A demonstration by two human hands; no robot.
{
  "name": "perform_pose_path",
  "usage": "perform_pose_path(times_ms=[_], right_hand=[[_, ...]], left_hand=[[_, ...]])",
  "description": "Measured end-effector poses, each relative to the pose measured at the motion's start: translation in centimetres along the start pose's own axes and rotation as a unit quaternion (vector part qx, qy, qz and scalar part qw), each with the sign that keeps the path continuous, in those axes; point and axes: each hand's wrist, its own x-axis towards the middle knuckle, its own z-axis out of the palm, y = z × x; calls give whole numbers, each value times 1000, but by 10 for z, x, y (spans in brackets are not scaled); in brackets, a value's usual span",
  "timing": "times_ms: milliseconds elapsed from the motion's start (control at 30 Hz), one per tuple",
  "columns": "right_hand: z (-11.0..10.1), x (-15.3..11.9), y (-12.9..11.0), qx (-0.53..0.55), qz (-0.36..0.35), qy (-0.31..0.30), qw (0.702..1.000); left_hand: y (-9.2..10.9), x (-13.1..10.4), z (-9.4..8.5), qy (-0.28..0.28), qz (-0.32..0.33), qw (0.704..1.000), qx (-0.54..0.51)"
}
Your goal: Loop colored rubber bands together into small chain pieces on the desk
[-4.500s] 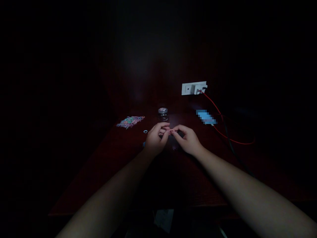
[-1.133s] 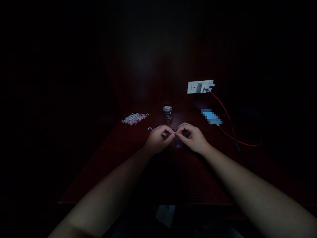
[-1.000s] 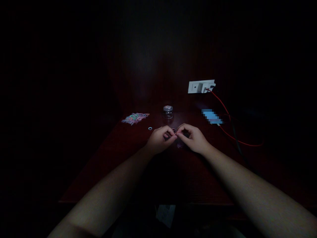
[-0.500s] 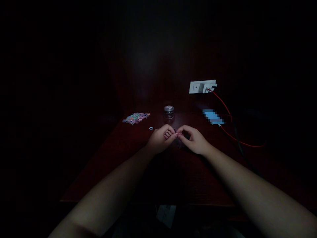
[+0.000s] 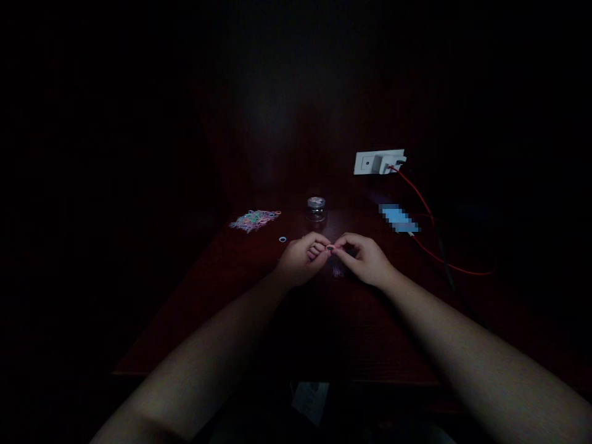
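Note:
Over the middle of the dark red table, my left hand (image 5: 303, 258) and my right hand (image 5: 363, 256) meet fingertip to fingertip. Between them they pinch a small pink hair tie (image 5: 330, 247), one side in each hand. Its loop shows as a thin ring. Just below the fingers lies a little bunch of purplish bands (image 5: 337, 271), partly in shadow. A single light blue hair tie (image 5: 282, 239) rests on the table to the left of my left hand. Farther left is a loose pile of pastel hair ties (image 5: 254, 220).
Behind my hands stands a clear round jar (image 5: 316, 209) with a lid. A blurred phone (image 5: 398, 218) lies at the right, joined by a red cable (image 5: 420, 196) to a charger in the wall socket (image 5: 365, 163). The table's front edge (image 5: 370, 383) runs below my forearms.
The pink hair tie between my fingertips now shows as an open loop, where it was bunched before. The ring seen behind my fingertips no longer shows. Both hands have barely moved.

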Motion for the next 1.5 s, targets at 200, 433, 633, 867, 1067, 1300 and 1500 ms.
perform_pose_path(times_ms=[200,433,633,867,1067,1300,1500], right_hand=[[0,0,1,5,4,0,1000],[-1,0,2,-2,12,4,1000],[-4,0,3,-7,21,6,1000],[-1,0,4,4,23,29,999],[-1,0,7,-1,8,42,999],[-2,0,4,-10,7,29,1000],[-1,-1,6,-15,30,25,999]], left_hand=[[3,0,-1,9,-13,1000,7],[4,2,0,17,-19,999,37],[4,2,-2,18,-12,998,59],[3,2,-2,20,-9,997,74],[0,1,-1,11,-9,996,89],[1,1,-1,7,-14,998,68],[0,1,-1,2,-19,997,77]])
